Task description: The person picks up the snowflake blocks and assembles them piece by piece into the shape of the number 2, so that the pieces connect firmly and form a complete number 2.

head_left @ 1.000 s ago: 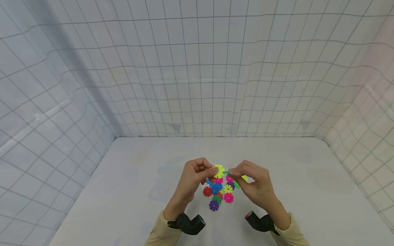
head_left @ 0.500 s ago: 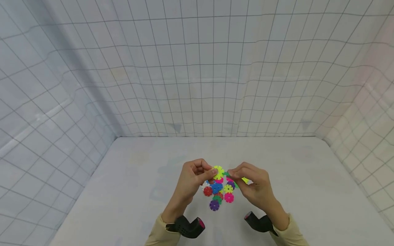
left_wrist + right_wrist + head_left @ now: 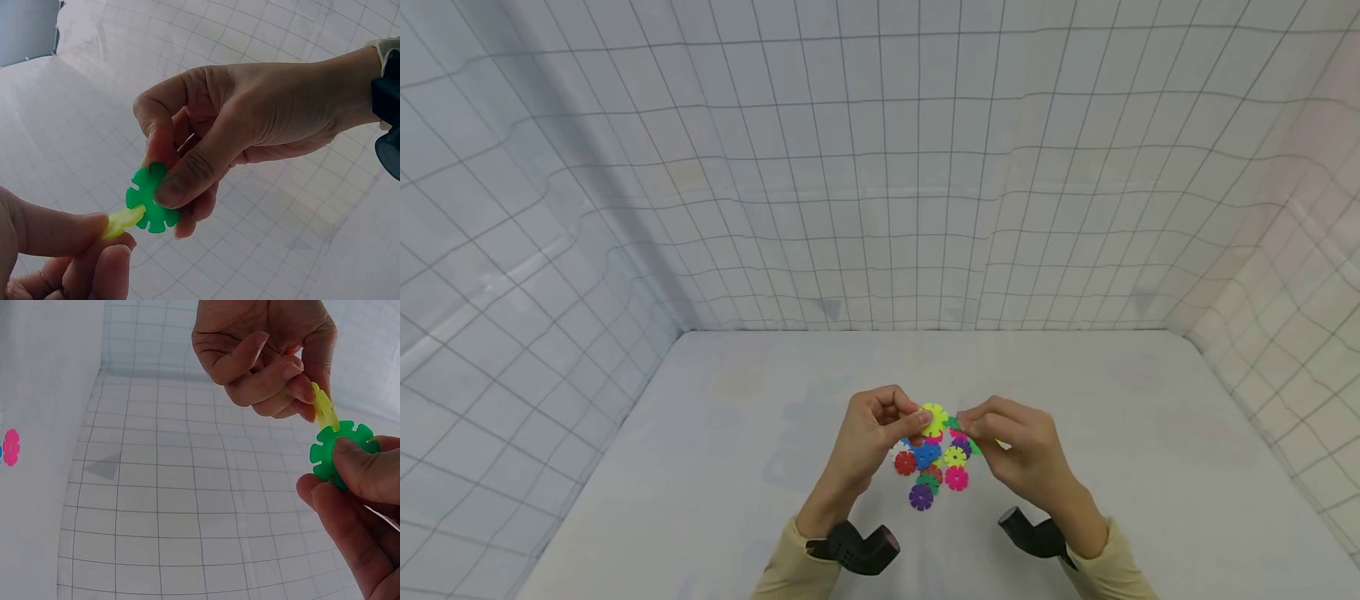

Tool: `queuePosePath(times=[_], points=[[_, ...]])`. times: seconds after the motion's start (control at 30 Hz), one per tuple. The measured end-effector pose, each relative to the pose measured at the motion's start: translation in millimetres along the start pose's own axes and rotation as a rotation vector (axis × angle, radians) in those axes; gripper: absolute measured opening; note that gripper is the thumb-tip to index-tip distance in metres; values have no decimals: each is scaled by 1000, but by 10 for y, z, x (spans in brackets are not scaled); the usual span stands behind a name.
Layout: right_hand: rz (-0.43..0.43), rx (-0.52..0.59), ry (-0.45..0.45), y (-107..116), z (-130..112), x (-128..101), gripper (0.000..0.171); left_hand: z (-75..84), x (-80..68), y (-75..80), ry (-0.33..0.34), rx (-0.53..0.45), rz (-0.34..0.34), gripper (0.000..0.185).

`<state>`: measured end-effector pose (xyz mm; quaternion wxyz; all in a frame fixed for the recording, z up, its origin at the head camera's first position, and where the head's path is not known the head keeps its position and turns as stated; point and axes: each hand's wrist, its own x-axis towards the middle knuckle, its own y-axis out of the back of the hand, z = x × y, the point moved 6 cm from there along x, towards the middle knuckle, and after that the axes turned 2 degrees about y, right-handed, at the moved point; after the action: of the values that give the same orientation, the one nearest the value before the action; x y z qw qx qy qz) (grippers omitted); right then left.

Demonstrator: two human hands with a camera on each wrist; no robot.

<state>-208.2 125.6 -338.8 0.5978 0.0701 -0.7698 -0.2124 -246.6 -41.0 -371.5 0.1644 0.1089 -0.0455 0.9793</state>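
My left hand [image 3: 867, 435] pinches a yellow notched snowflake disc [image 3: 934, 419] between thumb and fingers. Across from it, my right hand [image 3: 1021, 442] pinches a green snowflake disc [image 3: 326, 450]. Both wrist views show the two discs meeting edge to edge, roughly crosswise, with the yellow rim at a notch of the green one. How deep the yellow edge sits in the notch is hard to tell. Thumb and fingertips cover part of each disc. The pair is held above a loose group of discs on the white table [image 3: 737, 467].
Below the hands lie several snowflake discs, among them a purple one [image 3: 921, 497], a red one [image 3: 905, 463], a blue one [image 3: 927, 455] and a pink one [image 3: 957, 478]. Grid-patterned cloth walls [image 3: 880, 208] border the table at the back and sides.
The green disc has turned from nearly edge-on to showing more of its face in the head view. Both hands stay almost in place, still pinching their discs.
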Motion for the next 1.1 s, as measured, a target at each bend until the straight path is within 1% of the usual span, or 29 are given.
queuePosePath(times=[0.07, 0.13, 0.2, 0.27, 0.33, 0.43, 0.57, 0.7, 0.87, 0.97, 1.1], points=[[-7, -57, 39, 7, -30, 10, 26, 22, 0, -8, -30, 8, 3, 14], [5, -101, 80, 29, -63, 25, 25, 56, -7, -24, -67, 24, 6, 14], [28, -122, 113, 61, -93, 49, 24, 96, -22, -40, -107, 45, 10, 13], [59, -121, 139, 100, -113, 78, 23, 146, -42, -49, -156, 65, 13, 12], [94, -87, 153, 142, -123, 110, 22, 201, -66, -45, -208, 86, 21, 11], [125, 3, 153, 187, -126, 151, 21, 281, -101, -27, -276, 105, 36, 9], [124, 116, 130, 198, -125, 168, 19, 337, -122, -36, -321, 139, 33, 9], [111, 194, 92, 185, -115, 153, 16, 342, -124, -62, -334, 158, 25, 9], [100, 289, 48, 161, -88, 122, 12, 326, -121, -84, -305, 136, 10, 9], [93, 267, 38, 146, -83, 108, 12, 318, -123, -94, -280, 127, 2, 9], [88, 196, 63, 138, -110, 100, 13, 318, -134, -105, -244, 122, 5, 11]])
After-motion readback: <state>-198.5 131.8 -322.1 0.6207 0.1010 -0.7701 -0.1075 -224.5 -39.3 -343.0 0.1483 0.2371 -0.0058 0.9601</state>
